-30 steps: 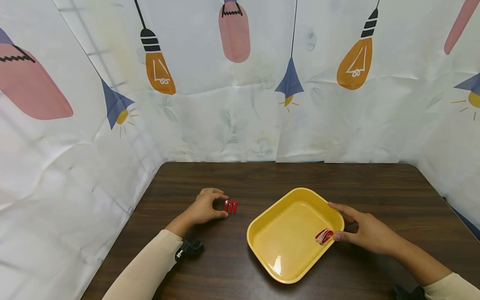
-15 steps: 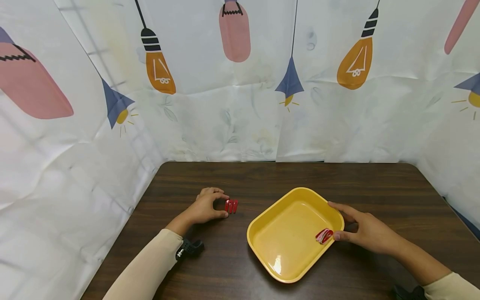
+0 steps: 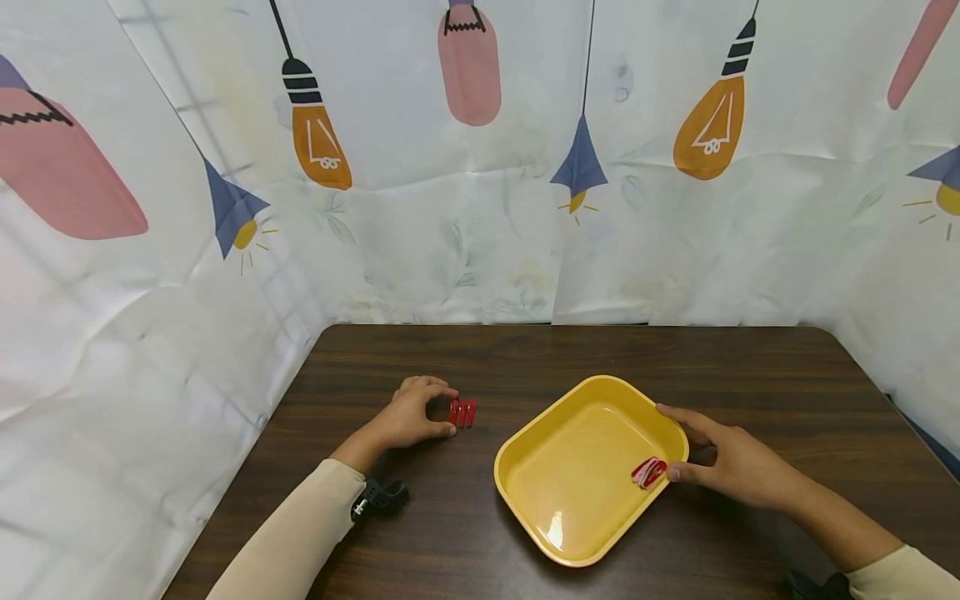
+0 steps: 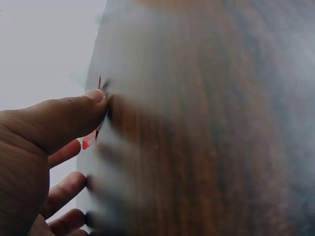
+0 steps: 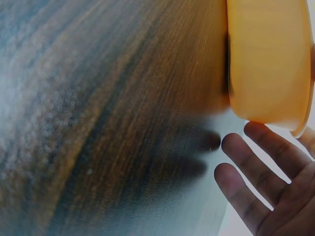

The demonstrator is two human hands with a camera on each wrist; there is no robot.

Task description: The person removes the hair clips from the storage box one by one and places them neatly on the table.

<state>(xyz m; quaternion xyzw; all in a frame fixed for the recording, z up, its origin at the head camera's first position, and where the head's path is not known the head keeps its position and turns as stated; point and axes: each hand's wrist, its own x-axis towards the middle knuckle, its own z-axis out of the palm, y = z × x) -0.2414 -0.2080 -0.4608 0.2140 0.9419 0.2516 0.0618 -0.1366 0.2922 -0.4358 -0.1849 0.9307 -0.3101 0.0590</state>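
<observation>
Three red snap hair clips (image 3: 462, 413) lie side by side on the dark wooden table, left of the tray. My left hand (image 3: 408, 414) holds the leftmost clip between thumb and index finger, placed at its two ends. In the left wrist view, the thumb (image 4: 81, 114) covers most of the red clip (image 4: 89, 140), and the other fingers are bent below it. My right hand (image 3: 738, 462) grips the right corner of a yellow tray (image 3: 540, 429), thumb and index finger on its rim. Its other fingers (image 5: 258, 167) stretch out beneath that corner. More red and pale hair clips (image 3: 648, 472) lie inside the tray, near my right thumb.
The dark wooden table (image 3: 480, 358) reaches back to a white curtain (image 3: 405, 242) printed with lamps and bulbs. The curtain also hangs along both sides. A black wrist strap (image 3: 381, 497) sits on my left wrist.
</observation>
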